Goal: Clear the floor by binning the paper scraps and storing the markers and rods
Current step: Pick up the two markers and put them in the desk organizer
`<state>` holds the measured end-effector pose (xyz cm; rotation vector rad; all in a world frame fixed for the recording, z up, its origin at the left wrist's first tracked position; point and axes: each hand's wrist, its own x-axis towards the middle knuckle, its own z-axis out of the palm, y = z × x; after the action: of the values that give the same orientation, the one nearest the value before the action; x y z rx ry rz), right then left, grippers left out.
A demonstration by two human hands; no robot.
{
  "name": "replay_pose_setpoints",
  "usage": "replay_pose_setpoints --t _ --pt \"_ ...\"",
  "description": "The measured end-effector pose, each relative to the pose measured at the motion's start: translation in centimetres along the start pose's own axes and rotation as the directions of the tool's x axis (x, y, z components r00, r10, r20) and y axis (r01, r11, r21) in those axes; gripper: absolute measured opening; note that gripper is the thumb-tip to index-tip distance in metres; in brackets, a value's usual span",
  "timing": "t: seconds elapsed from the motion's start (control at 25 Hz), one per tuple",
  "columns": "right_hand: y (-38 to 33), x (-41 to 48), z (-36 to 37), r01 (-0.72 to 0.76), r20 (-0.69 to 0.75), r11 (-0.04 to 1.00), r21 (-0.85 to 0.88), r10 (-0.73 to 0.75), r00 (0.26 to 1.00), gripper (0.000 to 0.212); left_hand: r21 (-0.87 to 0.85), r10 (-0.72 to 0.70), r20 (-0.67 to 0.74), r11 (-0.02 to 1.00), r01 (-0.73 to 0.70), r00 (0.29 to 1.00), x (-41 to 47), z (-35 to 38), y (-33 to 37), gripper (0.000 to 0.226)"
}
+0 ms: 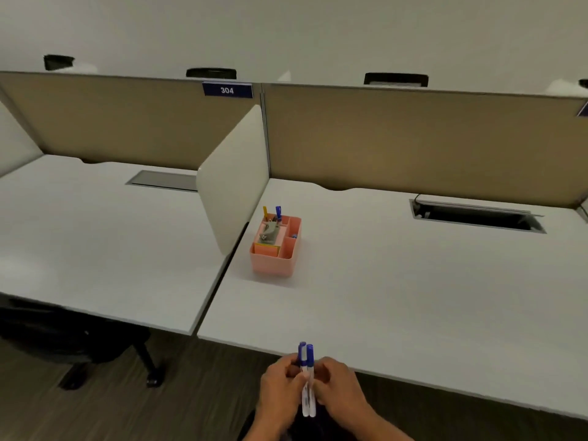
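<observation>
- Two markers (307, 381), caps up, are pinched together between the left hand (279, 391) and right hand (342, 389), both closed on them, just before the desk (413, 297) edge.
- With the grip shared, a marker could slip and fall to the floor.
- The organiser (276, 249) stands well ahead of the hands; its slots are crowded, so an insertion could jam.
- Wrists are cut off; scraps, rods and bin are not seen.

Blue-capped white markers (307, 381), pink organizer (273, 265), white desk (413, 297)
</observation>
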<state>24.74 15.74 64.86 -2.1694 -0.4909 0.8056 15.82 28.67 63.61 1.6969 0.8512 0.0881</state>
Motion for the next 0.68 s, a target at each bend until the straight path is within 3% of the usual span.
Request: replay_pose_setpoints --t 0.32,0.56,0.68 --pt "-8.8 15.7 -7.3 0.143 -0.164 0.982 0.122 -0.122 0.979 0.005 0.067 0.154 -0.101 0.987 -0.148 0.983 14.0 -2.4 13.8 0.018" --pt "-14.9 30.0 -13.2 0.195 -0.128 0.972 0.132 -0.178 0.976 0.012 0.221 0.188 -0.137 0.963 -0.155 0.972 27.2 -4.5 23.1 0.029" --pt "-17.9 35.6 -14.8 0.262 -0.120 0.956 0.135 -0.247 0.962 0.014 0.200 0.207 -0.166 0.965 -0.172 0.964 32.2 -6.3 25.7 0.027"
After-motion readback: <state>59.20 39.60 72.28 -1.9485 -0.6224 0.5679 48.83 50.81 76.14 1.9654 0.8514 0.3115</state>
